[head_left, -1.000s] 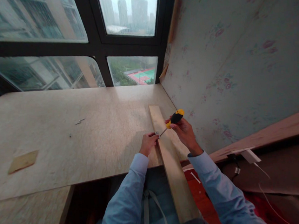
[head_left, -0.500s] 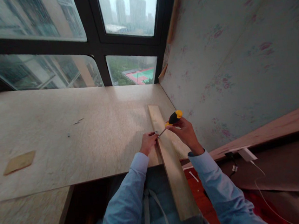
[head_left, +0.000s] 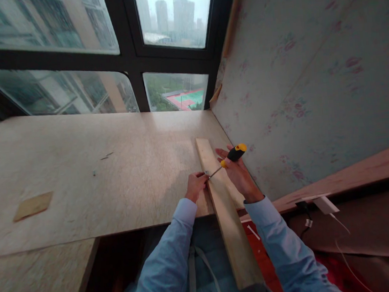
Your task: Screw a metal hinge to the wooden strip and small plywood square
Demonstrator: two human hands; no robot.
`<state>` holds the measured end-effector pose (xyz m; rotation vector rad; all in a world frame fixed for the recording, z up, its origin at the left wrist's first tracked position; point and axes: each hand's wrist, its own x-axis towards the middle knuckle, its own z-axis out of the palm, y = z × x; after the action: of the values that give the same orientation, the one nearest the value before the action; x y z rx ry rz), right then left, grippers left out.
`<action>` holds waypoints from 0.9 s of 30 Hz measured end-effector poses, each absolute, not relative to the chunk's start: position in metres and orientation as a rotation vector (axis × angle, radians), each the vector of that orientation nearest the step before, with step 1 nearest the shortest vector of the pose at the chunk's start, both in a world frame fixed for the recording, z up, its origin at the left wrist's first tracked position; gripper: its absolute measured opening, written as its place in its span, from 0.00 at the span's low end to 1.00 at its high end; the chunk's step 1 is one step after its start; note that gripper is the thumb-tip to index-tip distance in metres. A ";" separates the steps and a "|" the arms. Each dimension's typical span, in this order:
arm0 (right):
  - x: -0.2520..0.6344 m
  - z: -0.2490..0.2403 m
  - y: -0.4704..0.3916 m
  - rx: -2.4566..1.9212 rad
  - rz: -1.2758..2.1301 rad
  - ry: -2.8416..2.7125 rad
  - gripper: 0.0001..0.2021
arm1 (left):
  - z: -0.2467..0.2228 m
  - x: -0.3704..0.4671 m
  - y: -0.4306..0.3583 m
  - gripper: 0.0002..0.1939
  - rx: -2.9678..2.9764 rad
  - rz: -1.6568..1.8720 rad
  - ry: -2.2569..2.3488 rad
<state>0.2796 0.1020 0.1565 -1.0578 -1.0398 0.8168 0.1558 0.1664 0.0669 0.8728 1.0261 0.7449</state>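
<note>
A long pale wooden board [head_left: 227, 216] lies partly on the table, its near end reaching over my lap. My left hand [head_left: 196, 185] is closed at the board's left edge, its fingertips pinching a small metal piece [head_left: 206, 173] whose exact kind I cannot make out. My right hand [head_left: 237, 171] holds a screwdriver [head_left: 235, 154] with a black and yellow handle, thumb near the collar and some fingers stretched out behind it. The slanted shaft runs down-left, and its tip meets the spot by my left fingertips.
Several small metal bits, among them thin screws or nails [head_left: 106, 156], lie on the table [head_left: 143, 187] to the left. A flat brown piece [head_left: 33, 206] rests farther left. A flowered wall [head_left: 297, 72] bounds the right side, with a white plug adapter [head_left: 326, 205] below.
My right fingers have loosened and spread around the screwdriver handle, which sits slightly farther right. My left hand stays at the board's edge. The whole view has shifted a little.
</note>
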 end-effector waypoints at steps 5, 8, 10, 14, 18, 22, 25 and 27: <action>0.283 0.158 0.098 -1.035 0.888 -1.074 0.27 | 0.068 0.155 0.167 0.10 0.879 0.739 1.008; 0.286 0.159 0.096 -1.187 0.813 -1.115 0.24 | 0.069 0.155 0.167 0.10 0.886 0.734 1.024; 0.289 0.160 0.097 -1.329 0.666 -1.122 0.24 | 0.071 0.155 0.167 0.09 0.885 0.730 1.035; 0.293 0.160 0.102 -1.606 0.284 -1.141 0.27 | 0.074 0.156 0.166 0.07 0.863 0.715 1.031; 0.293 0.157 0.101 -1.555 0.305 -1.196 0.29 | 0.076 0.156 0.166 0.08 0.830 0.711 1.047; 0.291 0.155 0.093 -1.222 0.636 -1.199 0.24 | 0.077 0.156 0.167 0.08 0.816 0.709 1.058; 0.292 0.157 0.089 -1.099 0.802 -1.159 0.23 | 0.079 0.156 0.167 0.08 0.798 0.706 1.058; 0.294 0.159 0.089 -1.085 0.829 -1.147 0.23 | 0.080 0.156 0.167 0.08 0.764 0.702 1.072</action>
<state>0.2942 0.0885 0.1586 -1.0847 -1.1472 0.8286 0.1559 0.1669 0.0804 0.7640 1.0722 0.7018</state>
